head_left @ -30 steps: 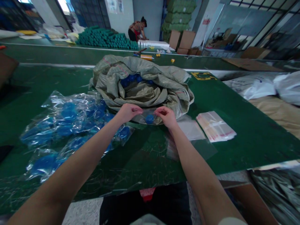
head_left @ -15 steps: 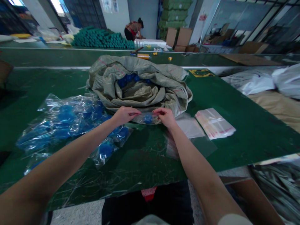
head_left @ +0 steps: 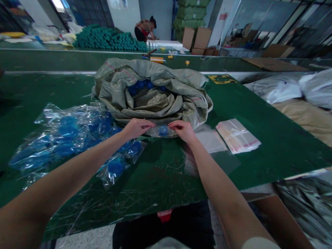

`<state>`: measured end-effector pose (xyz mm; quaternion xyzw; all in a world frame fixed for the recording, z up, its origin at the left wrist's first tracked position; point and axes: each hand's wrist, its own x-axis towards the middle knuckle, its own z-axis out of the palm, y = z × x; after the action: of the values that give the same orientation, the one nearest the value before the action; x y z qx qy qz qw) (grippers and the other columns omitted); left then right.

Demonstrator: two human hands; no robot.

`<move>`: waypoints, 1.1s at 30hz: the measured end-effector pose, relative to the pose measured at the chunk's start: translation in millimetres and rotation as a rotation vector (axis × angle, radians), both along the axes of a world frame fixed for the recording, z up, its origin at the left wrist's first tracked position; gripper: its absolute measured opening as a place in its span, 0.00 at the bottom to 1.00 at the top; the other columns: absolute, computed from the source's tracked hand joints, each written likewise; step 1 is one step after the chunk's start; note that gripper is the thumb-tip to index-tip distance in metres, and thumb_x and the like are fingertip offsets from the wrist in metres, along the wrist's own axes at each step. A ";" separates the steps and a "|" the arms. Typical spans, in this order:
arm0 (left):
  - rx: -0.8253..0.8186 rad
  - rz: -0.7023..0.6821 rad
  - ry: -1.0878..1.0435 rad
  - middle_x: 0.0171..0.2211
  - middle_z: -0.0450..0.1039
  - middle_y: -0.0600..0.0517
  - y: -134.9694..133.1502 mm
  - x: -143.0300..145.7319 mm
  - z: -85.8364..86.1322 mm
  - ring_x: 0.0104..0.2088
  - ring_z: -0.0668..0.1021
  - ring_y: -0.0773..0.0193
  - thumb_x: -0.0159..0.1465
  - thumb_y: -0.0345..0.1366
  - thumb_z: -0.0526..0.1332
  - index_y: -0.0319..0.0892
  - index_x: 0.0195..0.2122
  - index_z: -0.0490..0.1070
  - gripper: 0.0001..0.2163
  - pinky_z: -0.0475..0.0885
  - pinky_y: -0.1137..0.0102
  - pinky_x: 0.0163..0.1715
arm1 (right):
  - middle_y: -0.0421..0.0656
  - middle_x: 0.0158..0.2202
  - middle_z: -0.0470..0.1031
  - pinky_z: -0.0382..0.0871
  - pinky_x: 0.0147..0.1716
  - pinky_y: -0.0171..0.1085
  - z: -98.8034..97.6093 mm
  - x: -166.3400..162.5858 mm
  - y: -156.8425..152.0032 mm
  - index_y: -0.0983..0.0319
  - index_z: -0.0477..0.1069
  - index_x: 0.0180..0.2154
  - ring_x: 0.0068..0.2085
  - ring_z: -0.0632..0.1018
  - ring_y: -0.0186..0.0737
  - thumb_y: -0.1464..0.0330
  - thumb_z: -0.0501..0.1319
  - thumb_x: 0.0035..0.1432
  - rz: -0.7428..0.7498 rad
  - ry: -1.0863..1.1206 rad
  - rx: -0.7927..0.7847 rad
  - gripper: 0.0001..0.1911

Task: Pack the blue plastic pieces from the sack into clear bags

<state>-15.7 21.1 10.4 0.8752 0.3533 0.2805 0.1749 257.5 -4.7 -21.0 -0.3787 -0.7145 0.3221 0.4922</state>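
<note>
Between my two hands a small clear plastic bag (head_left: 164, 131) is held up by its edge, with a round blue object inside. My left hand (head_left: 138, 128) pinches the bag's left end between thumb and fingers. At the right end, my right hand (head_left: 183, 129) pinches the same bag. Just behind them lies a large grey-green woven sack (head_left: 155, 112), its mouth rolled open and several blue round objects (head_left: 141, 85) inside. Left of my hands is a pile of filled clear bags (head_left: 68, 129) with blue objects in them.
A stack of flat clear bags (head_left: 237, 136) lies to the right, with looser bags (head_left: 210, 140) beside my right forearm. An open cardboard box (head_left: 277, 218) stands below the table's right front edge. Across the far table, a person (head_left: 144, 29) bends near green rolls (head_left: 109, 38).
Both hands keep their pinch on the bag in nearly the same place. The view has shifted slightly, so the pile and the sack appear a little further left.
</note>
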 end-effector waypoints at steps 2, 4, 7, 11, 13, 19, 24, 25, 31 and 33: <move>0.001 0.000 -0.005 0.43 0.82 0.52 1.6 -0.5 -2.6 0.43 0.82 0.61 0.62 0.38 0.58 0.47 0.41 0.81 0.12 0.74 0.67 0.49 | 0.43 0.39 0.81 0.74 0.47 0.44 2.0 -0.8 -0.9 0.57 0.80 0.31 0.42 0.80 0.42 0.68 0.62 0.54 -0.006 -0.018 -0.007 0.07; 0.016 -0.010 -0.006 0.43 0.82 0.52 2.9 -1.1 -5.0 0.43 0.82 0.62 0.63 0.38 0.58 0.47 0.42 0.81 0.12 0.74 0.67 0.49 | 0.43 0.39 0.82 0.74 0.47 0.44 4.6 -1.8 -1.9 0.57 0.80 0.31 0.42 0.80 0.42 0.69 0.61 0.54 -0.012 -0.027 -0.014 0.08; 0.044 -0.021 0.014 0.44 0.81 0.52 4.0 -1.9 -7.1 0.44 0.82 0.62 0.64 0.38 0.57 0.47 0.43 0.80 0.12 0.74 0.68 0.49 | 0.43 0.39 0.82 0.74 0.47 0.44 9.2 -2.7 -4.0 0.57 0.81 0.31 0.42 0.81 0.42 0.72 0.60 0.52 -0.025 -0.030 -0.025 0.10; 0.050 -0.024 0.010 0.44 0.81 0.52 4.3 -2.3 -8.0 0.44 0.82 0.62 0.64 0.37 0.57 0.47 0.43 0.80 0.13 0.74 0.68 0.49 | 0.44 0.38 0.82 0.74 0.47 0.43 12.9 -3.7 -6.5 0.58 0.81 0.30 0.43 0.80 0.42 0.71 0.60 0.54 -0.009 0.008 -0.061 0.10; 0.040 -0.018 0.014 0.44 0.81 0.52 4.3 -2.1 -8.2 0.44 0.81 0.62 0.63 0.37 0.57 0.47 0.43 0.80 0.13 0.74 0.67 0.50 | 0.44 0.39 0.81 0.75 0.47 0.43 11.9 -4.8 -6.9 0.58 0.81 0.32 0.42 0.80 0.42 0.67 0.63 0.55 -0.011 0.031 -0.098 0.07; 0.051 -0.002 0.052 0.44 0.81 0.52 3.5 -1.6 -8.4 0.45 0.81 0.62 0.64 0.38 0.56 0.47 0.43 0.80 0.13 0.73 0.67 0.51 | 0.44 0.40 0.81 0.75 0.47 0.43 1.1 -6.4 -1.5 0.60 0.79 0.35 0.41 0.80 0.41 0.63 0.70 0.49 -0.029 0.098 -0.196 0.11; 0.090 -0.017 0.092 0.45 0.80 0.51 5.0 -2.2 -11.4 0.45 0.81 0.61 0.65 0.38 0.56 0.47 0.44 0.79 0.14 0.73 0.67 0.50 | 0.45 0.42 0.81 0.74 0.50 0.44 -5.7 -4.0 4.6 0.59 0.79 0.38 0.43 0.80 0.42 0.65 0.69 0.50 -0.014 0.110 -0.194 0.11; 0.095 -0.016 0.092 0.45 0.80 0.51 5.3 -1.8 -11.8 0.45 0.81 0.61 0.65 0.38 0.55 0.46 0.44 0.79 0.14 0.73 0.67 0.49 | 0.45 0.42 0.81 0.74 0.49 0.44 -6.3 -4.0 5.2 0.59 0.79 0.38 0.43 0.80 0.42 0.65 0.69 0.50 -0.014 0.108 -0.186 0.11; 0.005 0.061 0.080 0.41 0.81 0.49 -0.7 3.6 0.5 0.33 0.80 0.62 0.60 0.33 0.54 0.42 0.44 0.79 0.15 0.73 0.69 0.37 | 0.45 0.41 0.80 0.74 0.48 0.44 -3.2 -6.1 2.5 0.59 0.78 0.37 0.42 0.79 0.42 0.65 0.68 0.52 -0.048 0.047 -0.112 0.09; -0.054 0.115 0.098 0.36 0.80 0.49 -5.4 7.8 10.1 0.26 0.77 0.64 0.59 0.33 0.55 0.40 0.46 0.77 0.17 0.71 0.70 0.31 | 0.45 0.41 0.80 0.73 0.48 0.43 -1.0 -6.4 0.9 0.60 0.78 0.36 0.42 0.79 0.42 0.65 0.68 0.52 -0.057 0.038 -0.103 0.09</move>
<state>-8.0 15.6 20.5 0.8611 0.4184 0.2374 0.1645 251.1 -3.7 -22.0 -0.4175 -0.6765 0.3513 0.4946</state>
